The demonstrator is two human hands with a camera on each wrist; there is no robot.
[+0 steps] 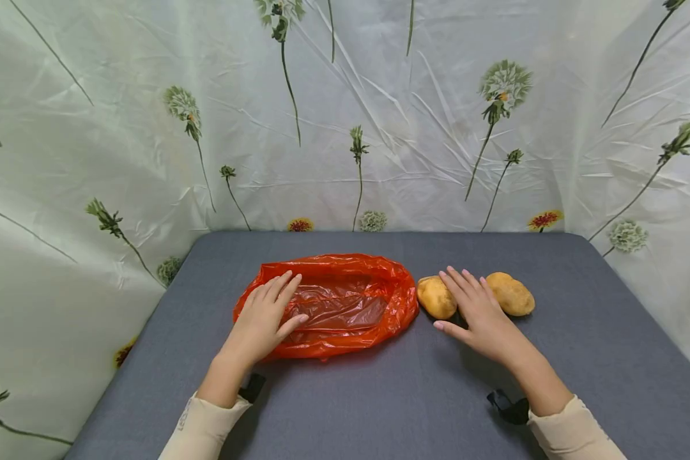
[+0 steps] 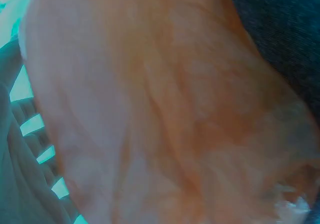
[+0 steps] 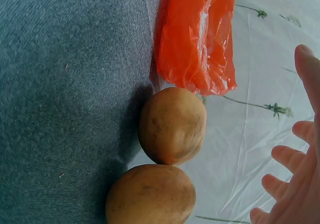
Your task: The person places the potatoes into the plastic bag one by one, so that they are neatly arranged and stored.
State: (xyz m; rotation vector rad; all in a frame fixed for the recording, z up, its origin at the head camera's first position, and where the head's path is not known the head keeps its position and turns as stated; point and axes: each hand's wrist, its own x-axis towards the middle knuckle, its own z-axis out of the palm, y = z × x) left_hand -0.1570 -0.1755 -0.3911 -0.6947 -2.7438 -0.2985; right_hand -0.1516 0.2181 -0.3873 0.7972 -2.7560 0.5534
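Note:
A red plastic bag lies on the table with its mouth spread wide and its rim rolled outward. Over the bag's left side is my left hand, fingers extended and slightly apart. In the left wrist view the blurred bag film fills most of the picture. My right hand hovers with straight fingers above the potatoes, holding nothing. One potato sits close against the bag's right end, and another potato lies farther right, partly covered by the hand. The right wrist view shows two potatoes beside each other.
The grey table reaches back to a pale curtain printed with flowers, which also hangs along the left and right sides. A dark strap shows at the right wrist.

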